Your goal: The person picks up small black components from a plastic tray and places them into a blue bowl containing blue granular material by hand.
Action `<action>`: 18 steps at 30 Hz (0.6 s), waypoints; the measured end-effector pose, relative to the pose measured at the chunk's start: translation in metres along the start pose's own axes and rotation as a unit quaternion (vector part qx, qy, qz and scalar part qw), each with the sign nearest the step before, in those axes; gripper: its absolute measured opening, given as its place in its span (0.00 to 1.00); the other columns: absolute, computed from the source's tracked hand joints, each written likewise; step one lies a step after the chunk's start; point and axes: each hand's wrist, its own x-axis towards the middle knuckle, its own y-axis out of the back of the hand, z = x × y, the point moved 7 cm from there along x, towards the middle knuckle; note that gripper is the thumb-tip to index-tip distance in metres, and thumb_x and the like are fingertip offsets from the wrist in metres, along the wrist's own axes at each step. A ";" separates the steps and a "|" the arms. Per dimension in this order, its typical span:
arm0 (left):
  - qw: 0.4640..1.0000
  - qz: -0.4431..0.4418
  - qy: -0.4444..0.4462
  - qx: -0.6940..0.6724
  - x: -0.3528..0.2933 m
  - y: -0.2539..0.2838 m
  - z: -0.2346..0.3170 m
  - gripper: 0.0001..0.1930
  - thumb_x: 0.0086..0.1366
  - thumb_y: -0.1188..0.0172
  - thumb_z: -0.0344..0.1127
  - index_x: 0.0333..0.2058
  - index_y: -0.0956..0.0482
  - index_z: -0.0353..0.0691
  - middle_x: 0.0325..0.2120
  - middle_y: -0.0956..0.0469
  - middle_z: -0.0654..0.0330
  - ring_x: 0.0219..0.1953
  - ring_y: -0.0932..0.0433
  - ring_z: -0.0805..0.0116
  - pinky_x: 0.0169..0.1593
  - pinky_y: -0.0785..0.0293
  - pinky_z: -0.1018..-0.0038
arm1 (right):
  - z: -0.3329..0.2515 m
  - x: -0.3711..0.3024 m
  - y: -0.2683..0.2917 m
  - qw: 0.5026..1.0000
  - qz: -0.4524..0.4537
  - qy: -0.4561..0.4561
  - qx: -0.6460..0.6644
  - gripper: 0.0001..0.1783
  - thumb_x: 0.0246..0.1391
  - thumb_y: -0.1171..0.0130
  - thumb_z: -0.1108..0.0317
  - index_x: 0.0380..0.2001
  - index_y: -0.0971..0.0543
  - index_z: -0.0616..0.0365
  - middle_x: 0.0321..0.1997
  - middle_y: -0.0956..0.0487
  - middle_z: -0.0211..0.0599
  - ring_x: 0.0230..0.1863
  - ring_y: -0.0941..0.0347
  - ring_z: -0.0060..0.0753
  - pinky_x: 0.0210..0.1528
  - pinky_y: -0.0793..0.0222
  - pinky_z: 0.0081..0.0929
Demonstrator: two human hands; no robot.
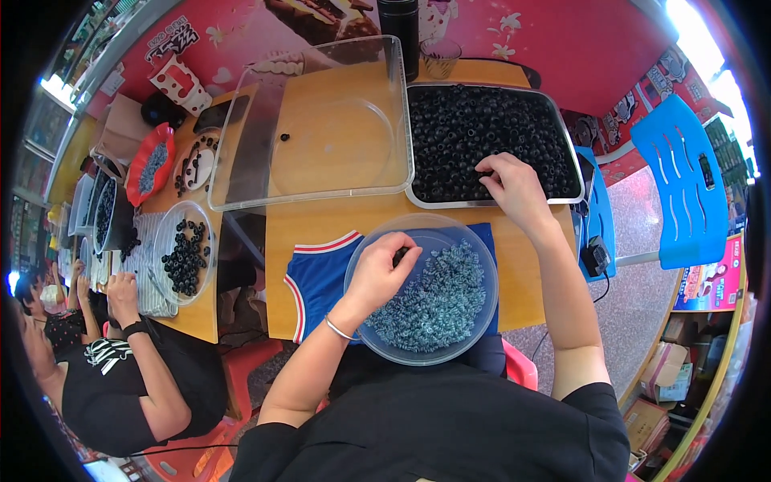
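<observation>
My left hand [379, 271] is closed over a round translucent bowl [361, 341], with a small black part [399, 256] between thumb and fingers. Many small, pale blue-grey pieces [434, 309] that look like coil springs fill much of the bowl. My right hand [514, 191] reaches over a rectangular tray [576, 165] heaped with small black hollow parts [462, 128]. Its thumb and index finger pinch at one of these dark parts, which shows only partly against the heap. Beneath the bowl lies a blue cloth garment [321, 277] with red-and-white trim.
A large clear lid or box [312, 195] lies left of the tray. Behind stand a black bottle [399, 36] and a glass [440, 56]. At left, a person [128, 386] works near a bowl of black parts [210, 277] and a red dish [136, 195]. A blue chair [671, 217] stands at right.
</observation>
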 end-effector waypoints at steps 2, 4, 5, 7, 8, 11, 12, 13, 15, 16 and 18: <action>0.979 0.016 -0.095 0.180 -0.002 0.004 0.015 0.05 0.63 0.40 0.33 0.35 0.23 0.40 0.28 0.24 0.60 0.29 0.24 0.63 0.34 0.27 0.72 | 0.005 0.003 -0.007 1.000 -0.016 -0.009 -0.003 0.09 0.47 0.38 0.75 0.35 0.22 0.59 0.36 0.22 0.41 0.36 0.24 0.45 0.40 0.26 0.36; 0.935 0.016 -0.148 0.321 -0.007 0.001 0.020 0.08 0.58 0.37 0.34 0.35 0.22 0.41 0.34 0.23 0.58 0.34 0.24 0.58 0.39 0.25 0.67 | 0.004 0.006 -0.011 0.999 -0.033 -0.016 -0.007 0.10 0.47 0.39 0.75 0.35 0.22 0.58 0.37 0.23 0.41 0.38 0.24 0.46 0.42 0.27 0.38; 0.935 0.016 -0.148 0.321 -0.009 0.002 0.020 0.08 0.58 0.37 0.34 0.35 0.22 0.41 0.34 0.23 0.58 0.34 0.24 0.58 0.39 0.25 0.67 | -0.003 0.008 -0.012 0.999 -0.028 0.013 -0.033 0.10 0.47 0.39 0.76 0.35 0.22 0.58 0.37 0.23 0.40 0.41 0.25 0.45 0.43 0.27 0.37; 0.905 -0.016 -0.149 0.398 -0.012 -0.003 0.021 0.11 0.56 0.36 0.36 0.37 0.21 0.42 0.42 0.24 0.58 0.39 0.23 0.58 0.42 0.25 0.65 | -0.012 0.012 -0.017 0.997 -0.024 0.043 -0.059 0.10 0.47 0.39 0.76 0.36 0.22 0.58 0.37 0.23 0.40 0.43 0.25 0.44 0.45 0.27 0.37; 0.905 -0.017 -0.149 0.398 -0.013 -0.003 0.025 0.11 0.56 0.36 0.36 0.37 0.21 0.42 0.42 0.24 0.58 0.39 0.23 0.58 0.42 0.25 0.65 | -0.017 0.015 -0.019 0.995 -0.010 0.068 -0.071 0.10 0.46 0.40 0.77 0.35 0.22 0.58 0.37 0.23 0.40 0.44 0.26 0.44 0.46 0.28 0.36; 0.891 -0.002 -0.167 0.423 -0.015 -0.004 0.041 0.14 0.55 0.36 0.37 0.41 0.21 0.43 0.46 0.24 0.56 0.44 0.24 0.57 0.45 0.25 0.65 | -0.016 0.023 -0.031 0.991 -0.004 0.094 -0.097 0.10 0.47 0.41 0.77 0.35 0.22 0.58 0.37 0.24 0.40 0.45 0.28 0.44 0.48 0.28 0.35; 0.901 0.009 -0.173 0.398 -0.014 -0.002 0.047 0.15 0.55 0.35 0.37 0.42 0.21 0.42 0.47 0.25 0.55 0.44 0.24 0.56 0.46 0.25 0.65 | -0.015 0.025 -0.035 0.989 -0.011 0.096 -0.112 0.09 0.48 0.43 0.77 0.36 0.22 0.58 0.37 0.24 0.40 0.45 0.28 0.45 0.49 0.29 0.35; 0.910 0.020 -0.180 0.372 -0.014 -0.001 0.052 0.16 0.55 0.35 0.37 0.43 0.21 0.42 0.48 0.25 0.53 0.45 0.24 0.55 0.46 0.25 0.65 | -0.016 0.027 -0.036 0.989 -0.012 0.095 -0.112 0.09 0.48 0.43 0.77 0.36 0.22 0.58 0.37 0.24 0.40 0.45 0.28 0.45 0.49 0.29 0.35; 0.926 0.027 -0.176 0.332 -0.014 0.001 0.056 0.16 0.55 0.35 0.37 0.43 0.21 0.41 0.47 0.25 0.52 0.45 0.23 0.54 0.46 0.24 0.65 | -0.015 0.031 -0.042 0.983 -0.039 0.060 -0.169 0.10 0.49 0.45 0.75 0.36 0.21 0.58 0.38 0.25 0.42 0.45 0.28 0.45 0.48 0.27 0.35; 0.941 0.033 -0.173 0.290 -0.014 0.003 0.057 0.16 0.55 0.34 0.36 0.43 0.21 0.39 0.46 0.25 0.51 0.45 0.23 0.53 0.46 0.24 0.66 | -0.019 0.031 -0.042 0.983 -0.040 0.060 -0.169 0.10 0.49 0.45 0.75 0.36 0.21 0.58 0.38 0.25 0.42 0.45 0.28 0.45 0.48 0.27 0.35; 0.954 0.029 -0.161 0.251 -0.013 0.004 0.054 0.15 0.56 0.34 0.34 0.43 0.22 0.38 0.46 0.25 0.52 0.43 0.23 0.55 0.45 0.24 0.68 | -0.023 0.033 -0.045 0.967 -0.077 0.029 -0.242 0.11 0.50 0.47 0.73 0.37 0.21 0.57 0.39 0.25 0.42 0.46 0.27 0.44 0.46 0.25 0.36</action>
